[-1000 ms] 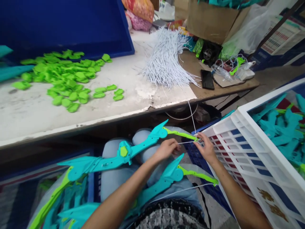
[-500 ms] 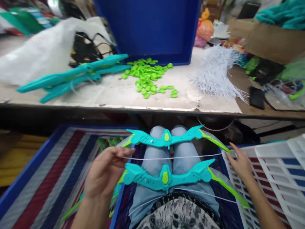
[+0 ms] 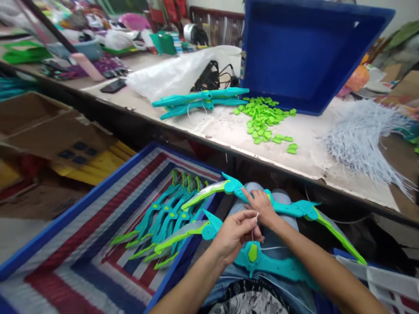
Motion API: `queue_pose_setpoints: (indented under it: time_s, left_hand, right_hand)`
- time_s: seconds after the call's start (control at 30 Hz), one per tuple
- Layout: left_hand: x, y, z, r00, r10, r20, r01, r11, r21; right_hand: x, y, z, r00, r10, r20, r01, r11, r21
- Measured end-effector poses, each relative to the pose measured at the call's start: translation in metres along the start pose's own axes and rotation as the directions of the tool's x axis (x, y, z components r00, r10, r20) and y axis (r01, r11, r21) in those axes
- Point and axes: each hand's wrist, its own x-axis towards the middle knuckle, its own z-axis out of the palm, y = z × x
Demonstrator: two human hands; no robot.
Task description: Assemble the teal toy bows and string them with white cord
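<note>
Two turquoise and lime-green toy bows lie across my lap. The far toy bow (image 3: 288,208) has my right hand (image 3: 260,204) over its body left of the middle, fingers closed on it. My left hand (image 3: 238,231) is in front of the near toy bow (image 3: 278,263), partly covering it. Between its thumb and fingers it pinches a white string (image 3: 257,215), and a bit of string hangs below. My right forearm crosses above the near bow's right half.
A blue crate (image 3: 144,148) lined with striped cloth stands at left, with several finished bows (image 3: 166,213) inside. On the table (image 3: 209,126) are lime-green pieces (image 3: 262,115), more bows (image 3: 203,100), a blue bin (image 3: 288,56) and white strings (image 3: 363,131). A white basket (image 3: 386,283) stands at right.
My view has turned left. My right hand has left the far bow's right tip and crossed to its left part. My left hand has moved toward the middle, still pinching string.
</note>
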Motion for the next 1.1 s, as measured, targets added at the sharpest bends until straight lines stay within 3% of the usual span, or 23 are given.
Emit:
queue_pose_setpoints:
  time_s: [0.1, 0.17, 0.3, 0.33, 0.4, 0.6, 0.83, 1.1]
  left_hand:
    - [-0.005, 0.014, -0.020, 0.998, 0.051, -0.024, -0.051, 0.999, 0.002]
    - [-0.009, 0.028, -0.039, 0.971, 0.193, -0.142, -0.188, 0.981, 0.045]
    - [-0.008, 0.059, -0.073, 0.769, 0.498, -0.400, -0.416, 0.866, 0.279]
    - [-0.006, 0.067, -0.078, 0.731, 0.543, -0.413, -0.432, 0.837, 0.336]
    - [0.000, 0.082, -0.083, 0.697, 0.600, -0.392, -0.443, 0.790, 0.423]
    - [0.027, 0.109, -0.077, 0.676, 0.672, -0.303, -0.441, 0.698, 0.564]
    - [0.038, 0.108, -0.079, 0.653, 0.698, -0.293, -0.453, 0.670, 0.588]
    - [0.039, 0.108, -0.076, 0.641, 0.721, -0.264, -0.482, 0.646, 0.592]
  right_hand:
    - [0.000, 0.031, -0.010, 0.994, -0.081, 0.076, 0.065, 0.978, 0.197]
    - [0.001, 0.052, -0.021, 0.983, -0.116, 0.142, 0.047, 0.910, 0.413]
    - [0.011, 0.074, -0.034, 0.948, -0.062, 0.312, -0.174, 0.721, 0.671]
    - [0.014, 0.074, -0.035, 0.935, -0.057, 0.349, -0.217, 0.688, 0.693]
    - [0.018, 0.073, -0.035, 0.914, -0.066, 0.400, -0.266, 0.647, 0.715]
    - [0.020, 0.071, -0.033, 0.905, -0.043, 0.423, -0.313, 0.607, 0.730]
    - [0.019, 0.070, -0.035, 0.893, -0.041, 0.448, -0.338, 0.596, 0.728]
    - [0.017, 0.069, -0.032, 0.912, -0.044, 0.407, -0.291, 0.631, 0.719]
